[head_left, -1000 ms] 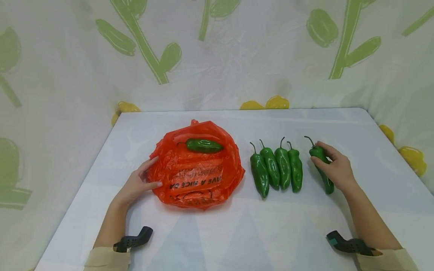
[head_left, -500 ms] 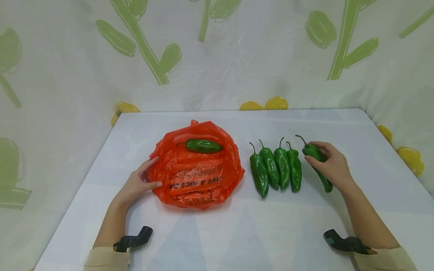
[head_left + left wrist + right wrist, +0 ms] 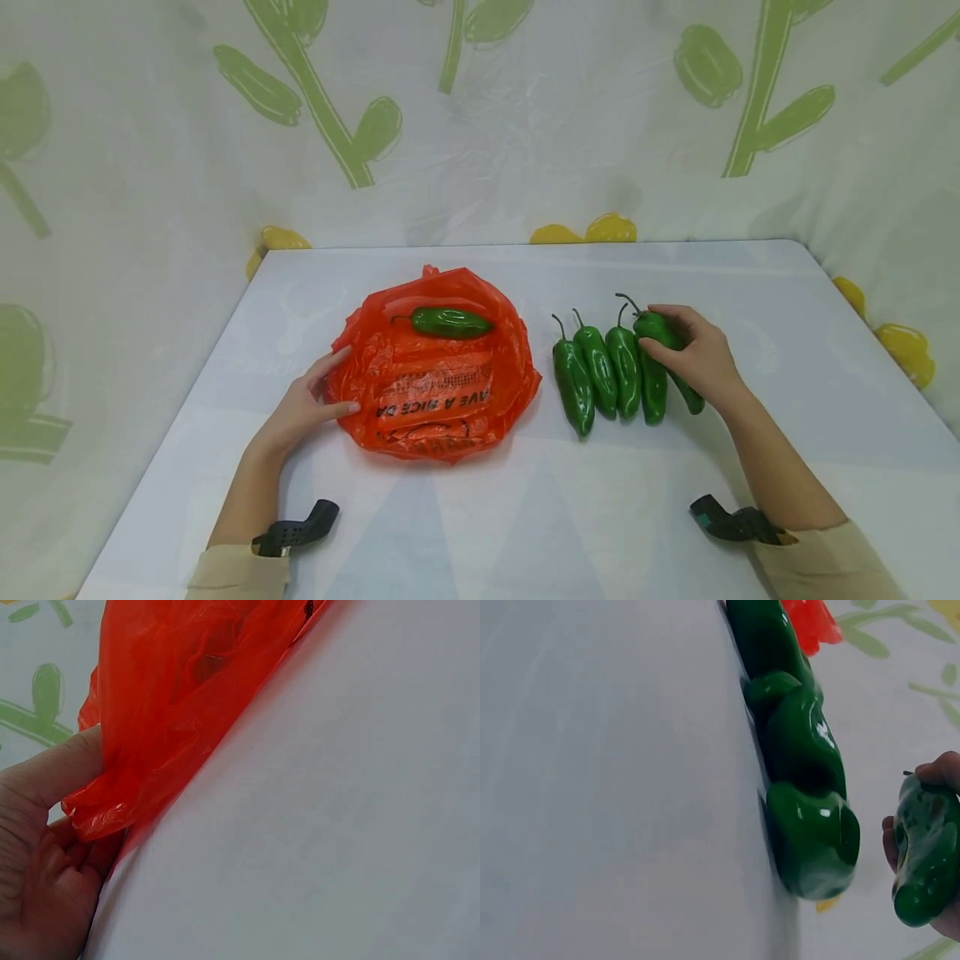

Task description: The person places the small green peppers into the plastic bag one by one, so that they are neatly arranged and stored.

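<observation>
My left hand (image 3: pixel 303 408) grips the left edge of a red plastic bag (image 3: pixel 435 387), thumb on the inside and fingers behind the film, as the left wrist view (image 3: pixel 45 832) also shows. The bag lies spread open, with one green pepper (image 3: pixel 450 322) near its far side. Between thumb and fingers, my right hand (image 3: pixel 701 354) holds another green pepper (image 3: pixel 926 851), stem pointing away from me. In the head view that pepper overlaps the rightmost of several green peppers (image 3: pixel 573 387) lined up side by side right of the bag.
Everything rests on a white table (image 3: pixel 495 525) with faint triangle shapes. Behind and beside it stands pale fabric (image 3: pixel 570 125) printed with green plants and yellow shapes. A black wrist mount (image 3: pixel 300 527) is strapped on each forearm.
My right hand has carried its pepper leftward, from apart at the right to over the end of the row. My left hand and the bag have stayed in place.
</observation>
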`<state>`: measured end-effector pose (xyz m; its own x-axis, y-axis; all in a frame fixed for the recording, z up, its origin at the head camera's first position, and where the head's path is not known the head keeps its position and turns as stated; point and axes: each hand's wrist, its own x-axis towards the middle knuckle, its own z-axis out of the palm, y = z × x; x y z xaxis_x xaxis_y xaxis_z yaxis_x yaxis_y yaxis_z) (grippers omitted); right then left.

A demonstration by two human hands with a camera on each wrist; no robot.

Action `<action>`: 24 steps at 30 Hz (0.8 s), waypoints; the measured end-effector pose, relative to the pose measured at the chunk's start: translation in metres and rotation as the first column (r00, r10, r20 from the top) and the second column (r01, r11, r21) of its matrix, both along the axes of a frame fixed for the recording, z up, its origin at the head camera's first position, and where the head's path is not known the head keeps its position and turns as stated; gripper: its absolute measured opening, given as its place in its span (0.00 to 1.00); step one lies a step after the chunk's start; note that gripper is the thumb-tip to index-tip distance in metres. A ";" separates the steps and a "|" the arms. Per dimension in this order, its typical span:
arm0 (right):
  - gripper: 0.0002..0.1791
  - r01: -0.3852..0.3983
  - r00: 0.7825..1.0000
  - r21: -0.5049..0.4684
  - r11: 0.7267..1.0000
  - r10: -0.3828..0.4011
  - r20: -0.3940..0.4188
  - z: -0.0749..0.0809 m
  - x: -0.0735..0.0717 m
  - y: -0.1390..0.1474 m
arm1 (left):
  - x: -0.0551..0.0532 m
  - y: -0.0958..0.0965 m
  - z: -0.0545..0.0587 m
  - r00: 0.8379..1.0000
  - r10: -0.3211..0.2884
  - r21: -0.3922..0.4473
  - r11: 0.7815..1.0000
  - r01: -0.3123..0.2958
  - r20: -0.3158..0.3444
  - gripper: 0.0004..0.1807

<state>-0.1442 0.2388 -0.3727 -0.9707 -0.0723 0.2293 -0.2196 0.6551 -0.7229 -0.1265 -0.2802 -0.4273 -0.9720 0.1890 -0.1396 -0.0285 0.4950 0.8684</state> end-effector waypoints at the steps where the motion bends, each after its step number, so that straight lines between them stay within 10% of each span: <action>1: 0.27 -0.010 1.000 -0.002 1.000 0.010 -0.001 0.001 -0.001 -0.002 | 0.000 0.000 0.000 1.000 0.000 0.000 1.000 0.000 -0.001 0.48; 24: 0.27 -0.127 0.992 -0.046 0.991 0.128 0.001 0.019 -0.017 -0.057 | 0.001 -0.001 0.001 1.000 -0.003 0.004 1.000 0.003 0.003 0.47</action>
<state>-0.1615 0.1821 -0.3536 -0.9552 -0.1850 0.2310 -0.2959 0.5881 -0.7527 -0.1254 -0.2807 -0.4258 -0.9710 0.1924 -0.1421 -0.0299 0.4917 0.8703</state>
